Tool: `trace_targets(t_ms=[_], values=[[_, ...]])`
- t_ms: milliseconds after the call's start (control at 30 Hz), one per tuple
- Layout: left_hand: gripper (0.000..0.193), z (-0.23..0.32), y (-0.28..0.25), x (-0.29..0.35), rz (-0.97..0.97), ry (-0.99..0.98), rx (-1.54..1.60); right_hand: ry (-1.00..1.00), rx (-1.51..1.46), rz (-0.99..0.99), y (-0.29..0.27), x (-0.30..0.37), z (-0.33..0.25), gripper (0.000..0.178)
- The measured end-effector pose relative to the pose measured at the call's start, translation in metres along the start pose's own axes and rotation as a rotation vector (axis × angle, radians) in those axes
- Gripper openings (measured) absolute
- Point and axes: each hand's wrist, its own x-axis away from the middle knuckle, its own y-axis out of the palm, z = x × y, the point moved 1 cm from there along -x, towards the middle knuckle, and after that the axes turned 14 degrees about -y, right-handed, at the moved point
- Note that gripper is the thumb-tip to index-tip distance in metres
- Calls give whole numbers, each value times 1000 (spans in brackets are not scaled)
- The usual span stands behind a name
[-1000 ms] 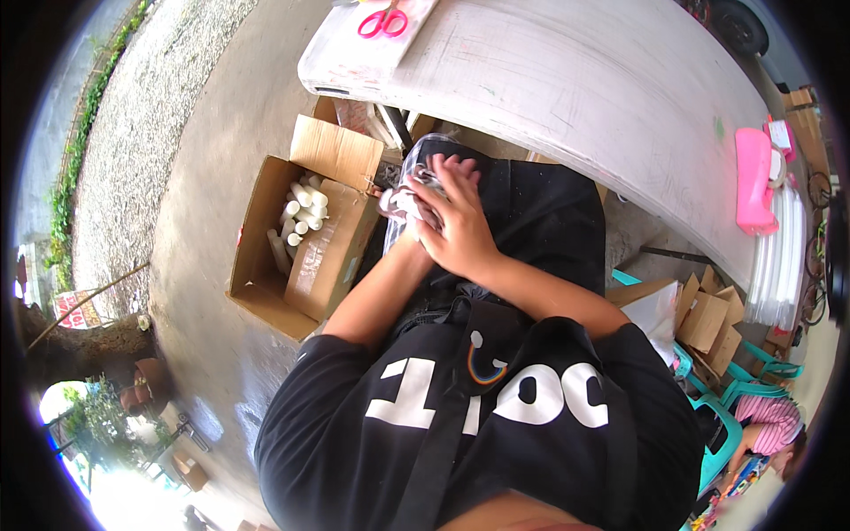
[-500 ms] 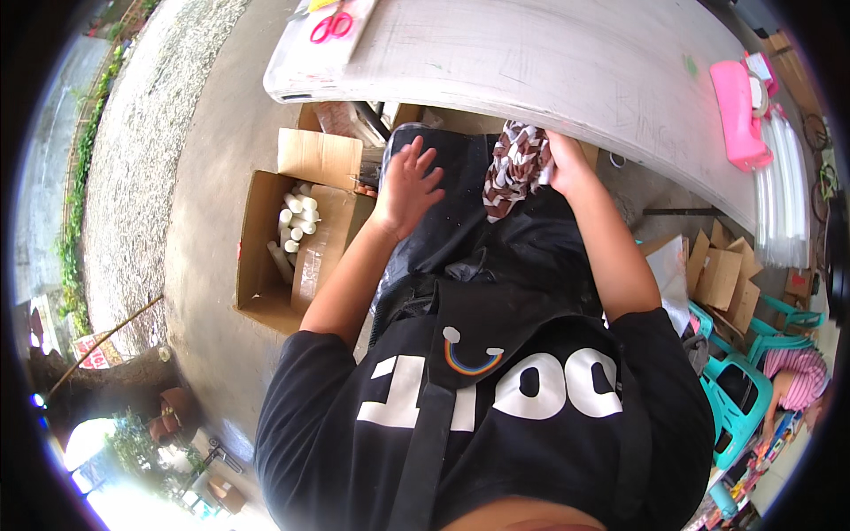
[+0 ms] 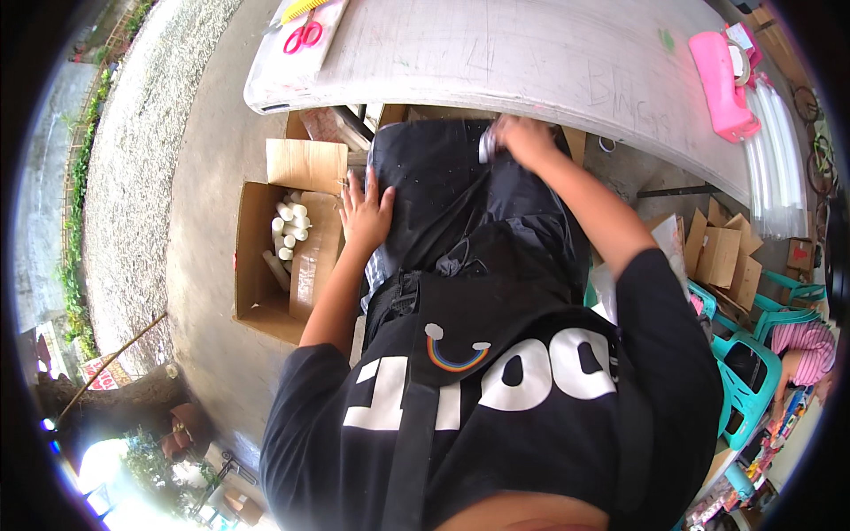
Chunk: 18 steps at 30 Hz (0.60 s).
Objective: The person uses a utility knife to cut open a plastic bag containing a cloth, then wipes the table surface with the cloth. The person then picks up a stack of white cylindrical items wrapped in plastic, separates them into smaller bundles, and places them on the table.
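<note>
I look down at my black shirt and a black cloth (image 3: 447, 199) spread over my lap. My left hand (image 3: 365, 212) lies flat with fingers spread on the cloth's left edge, next to an open cardboard box (image 3: 257, 292). My right hand (image 3: 518, 140) is up at the near edge of the grey table (image 3: 531, 62), closed on a small pale bundle (image 3: 487, 146) that is partly hidden by the fingers.
The cardboard box holds several white rolls (image 3: 288, 230). Red scissors (image 3: 303, 35) lie at the table's far left, a pink bottle (image 3: 719, 75) and clear tubes (image 3: 772, 159) at its right. Flattened cartons (image 3: 722, 257) and teal plastic chairs (image 3: 753, 354) stand right of me.
My hands came apart from the lap. The left hand went down left toward the box. The right hand carried the bundle up to the table edge.
</note>
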Motion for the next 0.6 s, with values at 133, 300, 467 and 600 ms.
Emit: trace_targets(t_ms=[133, 300, 467, 600], values=[[65, -105, 48, -21, 125, 210, -7, 81, -290, 464, -15, -41, -65, 23], [66, -114, 18, 9, -240, -324, 463, -597, -386, -46, -32, -1, -112, 25], [65, -136, 27, 0, -121, 75, 109, 191, -416, 279, -4, -40, -21, 20], [62, -137, 81, -21, -166, -199, 451, -274, -543, 235, -30, -20, -130, 13]])
